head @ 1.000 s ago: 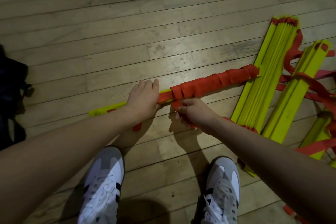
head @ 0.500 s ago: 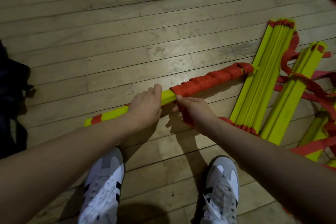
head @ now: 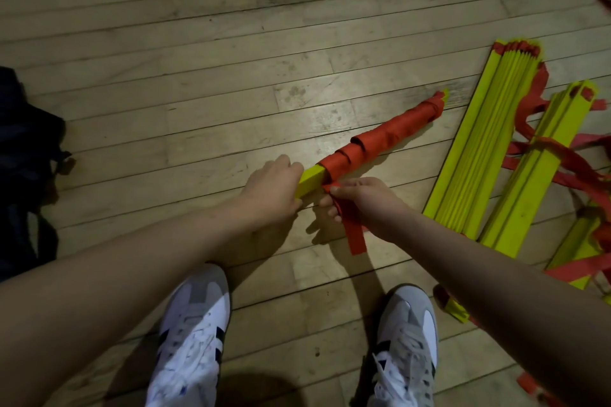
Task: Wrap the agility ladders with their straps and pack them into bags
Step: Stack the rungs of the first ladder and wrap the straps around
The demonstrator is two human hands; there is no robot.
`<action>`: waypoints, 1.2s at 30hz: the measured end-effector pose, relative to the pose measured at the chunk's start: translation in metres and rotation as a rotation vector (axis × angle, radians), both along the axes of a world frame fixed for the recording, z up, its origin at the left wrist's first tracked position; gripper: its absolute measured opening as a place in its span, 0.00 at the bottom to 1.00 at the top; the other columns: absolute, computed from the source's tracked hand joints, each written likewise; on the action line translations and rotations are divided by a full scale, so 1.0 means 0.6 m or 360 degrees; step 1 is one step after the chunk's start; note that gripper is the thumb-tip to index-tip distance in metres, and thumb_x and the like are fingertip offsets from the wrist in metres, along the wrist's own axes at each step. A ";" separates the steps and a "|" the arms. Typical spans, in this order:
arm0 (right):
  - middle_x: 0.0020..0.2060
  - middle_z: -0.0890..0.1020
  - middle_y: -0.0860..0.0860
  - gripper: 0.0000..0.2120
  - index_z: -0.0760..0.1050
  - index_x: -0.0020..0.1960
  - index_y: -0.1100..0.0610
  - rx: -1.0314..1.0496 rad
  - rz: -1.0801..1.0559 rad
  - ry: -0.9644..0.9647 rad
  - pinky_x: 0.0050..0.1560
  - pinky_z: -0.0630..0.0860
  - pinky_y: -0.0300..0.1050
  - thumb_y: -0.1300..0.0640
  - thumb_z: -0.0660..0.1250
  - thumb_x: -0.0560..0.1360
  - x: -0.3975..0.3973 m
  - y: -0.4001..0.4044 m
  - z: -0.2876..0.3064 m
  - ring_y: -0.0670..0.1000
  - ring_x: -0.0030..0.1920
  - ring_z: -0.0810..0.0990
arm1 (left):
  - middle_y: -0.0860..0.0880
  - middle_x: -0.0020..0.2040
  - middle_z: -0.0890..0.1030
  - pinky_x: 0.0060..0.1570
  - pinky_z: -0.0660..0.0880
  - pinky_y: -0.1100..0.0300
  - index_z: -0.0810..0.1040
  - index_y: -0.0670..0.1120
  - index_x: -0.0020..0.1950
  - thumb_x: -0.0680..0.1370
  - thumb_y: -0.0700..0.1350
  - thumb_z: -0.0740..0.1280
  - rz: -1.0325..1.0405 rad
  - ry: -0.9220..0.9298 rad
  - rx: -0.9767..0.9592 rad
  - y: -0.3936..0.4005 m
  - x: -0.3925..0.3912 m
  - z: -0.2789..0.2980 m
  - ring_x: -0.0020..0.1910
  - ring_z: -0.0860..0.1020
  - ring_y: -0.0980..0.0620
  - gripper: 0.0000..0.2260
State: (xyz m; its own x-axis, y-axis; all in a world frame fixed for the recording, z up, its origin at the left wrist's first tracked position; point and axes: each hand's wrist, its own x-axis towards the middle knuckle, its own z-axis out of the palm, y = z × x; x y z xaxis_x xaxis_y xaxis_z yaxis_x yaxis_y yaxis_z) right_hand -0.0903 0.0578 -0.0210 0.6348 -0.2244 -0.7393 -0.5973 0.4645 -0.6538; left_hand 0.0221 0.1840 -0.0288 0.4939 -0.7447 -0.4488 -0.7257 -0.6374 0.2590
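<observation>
Closest to me, I am seeing my two white sneakers (head: 191, 334) planted on the wooden floor (head: 231, 43). Just beyond them, my left hand (head: 269, 190) is gripping the bare yellow end of the ladder bundle (head: 310, 178), fingers curled round it. My right hand (head: 360, 200) is pinching the red strap (head: 352, 231) just beside that bare end, with a loose tail hanging down from my fingers. Past my hands, the bundle is slanting away to the right, and the red winding (head: 383, 139) is covering most of its length up to the far tip.

I am judging this one bundle as nearly wrapped, with the near end left to cover and the tail to secure. Farther right, more folded yellow ladders (head: 476, 155) are lying on the floor with red straps trailing loose among them, so those are waiting for wrapping. At the far left edge, a dark bag (head: 23, 155) is sitting well apart; nothing is showing as packed yet. I am reading no brand, label or writing anywhere.
</observation>
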 end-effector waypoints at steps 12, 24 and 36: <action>0.36 0.82 0.55 0.04 0.75 0.46 0.65 -0.0164 0.0012 0.0031 0.31 0.74 0.38 0.65 0.63 0.78 0.015 0.018 -0.008 0.47 0.29 0.78 | 0.39 0.65 0.67 0.60 0.65 0.47 0.55 0.42 0.73 0.80 0.52 0.58 0.0149 -0.0102 0.0180 0.005 -0.026 0.012 0.63 0.68 0.39 0.26; 0.34 0.83 0.52 0.06 0.78 0.44 0.61 -0.0217 0.0009 0.0090 0.29 0.73 0.36 0.63 0.64 0.78 -0.012 0.026 -0.008 0.46 0.30 0.78 | 0.44 0.56 0.70 0.40 0.67 0.55 0.68 0.45 0.61 0.76 0.47 0.66 -0.0114 -0.0096 0.0027 0.000 -0.007 0.027 0.53 0.73 0.44 0.16; 0.28 0.80 0.53 0.08 0.75 0.39 0.62 -0.0289 -0.0209 0.0114 0.26 0.71 0.34 0.66 0.64 0.77 -0.004 0.043 0.008 0.45 0.23 0.74 | 0.40 0.60 0.71 0.54 0.69 0.50 0.65 0.42 0.66 0.79 0.55 0.58 0.0196 -0.0064 0.0089 0.014 -0.044 0.013 0.59 0.72 0.39 0.21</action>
State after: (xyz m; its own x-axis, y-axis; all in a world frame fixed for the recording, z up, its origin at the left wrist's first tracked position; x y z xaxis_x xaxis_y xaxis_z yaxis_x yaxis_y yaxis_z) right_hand -0.0926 0.0836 -0.0162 0.5385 -0.4351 -0.7215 -0.5873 0.4202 -0.6917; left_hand -0.0045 0.1921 -0.0213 0.5984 -0.6518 -0.4659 -0.6504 -0.7348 0.1926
